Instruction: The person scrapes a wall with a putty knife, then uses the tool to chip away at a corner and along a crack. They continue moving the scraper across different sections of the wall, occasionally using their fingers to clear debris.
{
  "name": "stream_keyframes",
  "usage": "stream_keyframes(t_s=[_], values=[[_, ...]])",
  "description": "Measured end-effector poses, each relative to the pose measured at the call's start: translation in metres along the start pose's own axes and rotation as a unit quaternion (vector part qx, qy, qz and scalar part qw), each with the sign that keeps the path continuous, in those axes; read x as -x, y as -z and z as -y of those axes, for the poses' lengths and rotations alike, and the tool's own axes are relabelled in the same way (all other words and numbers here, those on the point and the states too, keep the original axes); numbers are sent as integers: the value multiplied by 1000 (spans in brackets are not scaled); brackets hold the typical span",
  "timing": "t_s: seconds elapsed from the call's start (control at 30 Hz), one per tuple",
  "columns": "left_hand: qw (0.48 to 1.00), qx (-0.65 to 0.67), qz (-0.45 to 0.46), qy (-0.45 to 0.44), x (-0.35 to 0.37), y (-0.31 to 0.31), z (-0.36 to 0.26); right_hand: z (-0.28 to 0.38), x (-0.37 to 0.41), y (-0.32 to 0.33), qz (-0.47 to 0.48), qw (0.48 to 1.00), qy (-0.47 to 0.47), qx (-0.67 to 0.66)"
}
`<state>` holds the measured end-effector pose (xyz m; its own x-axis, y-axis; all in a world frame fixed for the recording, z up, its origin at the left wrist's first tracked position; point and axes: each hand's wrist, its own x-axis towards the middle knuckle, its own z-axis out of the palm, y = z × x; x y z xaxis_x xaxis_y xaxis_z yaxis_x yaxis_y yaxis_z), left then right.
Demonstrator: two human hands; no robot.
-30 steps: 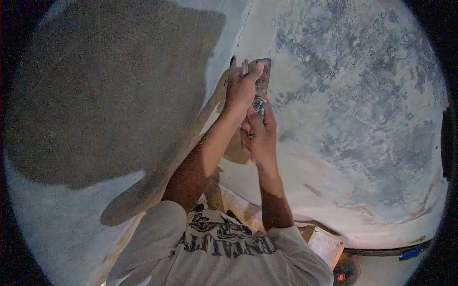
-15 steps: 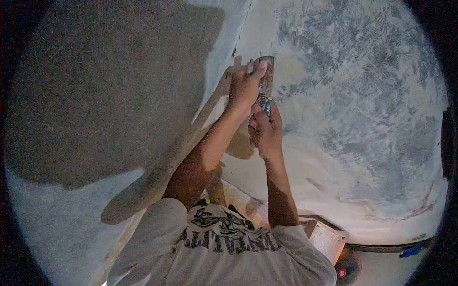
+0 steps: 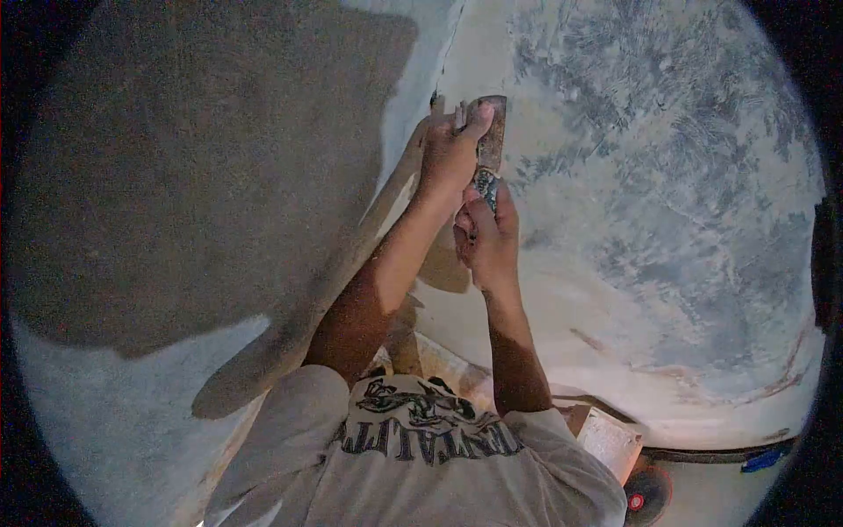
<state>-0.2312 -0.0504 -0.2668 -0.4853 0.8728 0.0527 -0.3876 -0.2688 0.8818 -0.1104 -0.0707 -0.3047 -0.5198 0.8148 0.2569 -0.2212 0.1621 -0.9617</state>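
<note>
My right hand (image 3: 492,246) is closed around the patterned handle of a putty knife (image 3: 493,145), whose flat, stained blade points away from me. Higher up, my left hand (image 3: 450,158) grips the blade near its far end, thumb lying flat on its face and the other fingers at its left edge. Both hands are close over the pale strip of a large curved white panel (image 3: 492,325). Smeared grey and off-white patches (image 3: 676,193) cover the panel to the right of the knife. A dark crack or seam (image 3: 443,66) runs upward just beyond my left fingertips.
A broad shadow (image 3: 211,158) falls across the grey surface on the left. Low on the right are a lit box-like piece (image 3: 610,441), a dark disc with a red centre (image 3: 648,499) and a small blue object (image 3: 762,460) by the panel's dark edge.
The knife's blade and handle show slightly higher up in the view, with both hands still on it. The surroundings have shifted a little, as the view itself has moved.
</note>
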Motion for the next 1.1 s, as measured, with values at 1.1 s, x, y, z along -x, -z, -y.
stream_keyframes(t_s=[1.1], values=[[992,-8,-94,-86,-2,-20,4,40,5,11,24,992,-92,-77]])
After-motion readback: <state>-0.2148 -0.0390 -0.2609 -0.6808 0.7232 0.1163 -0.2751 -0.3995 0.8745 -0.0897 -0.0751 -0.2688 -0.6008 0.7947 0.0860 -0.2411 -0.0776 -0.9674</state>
